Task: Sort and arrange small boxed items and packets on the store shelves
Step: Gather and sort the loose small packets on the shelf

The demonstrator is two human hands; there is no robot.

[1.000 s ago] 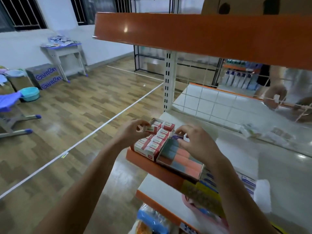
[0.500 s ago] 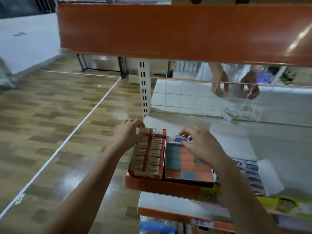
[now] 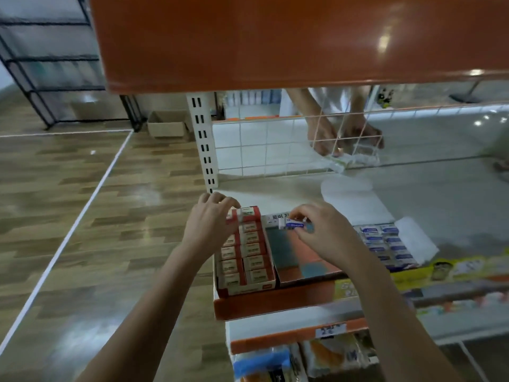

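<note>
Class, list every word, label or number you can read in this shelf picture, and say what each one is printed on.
"ERASER", just legible, on the small white and blue packet pinched in the right hand.
Korean print on the blue and orange box's flap: too blurred.
Labels on the red and white boxes: too small.
Shelf price tag: blurred.

Labels on the red-and-white boxes (image 3: 249, 253) are too blurred to read.

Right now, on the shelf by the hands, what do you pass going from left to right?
Left hand → tray of red boxes → teal and orange tray → right hand holding a small eraser → blue-and-white erasers.
</note>
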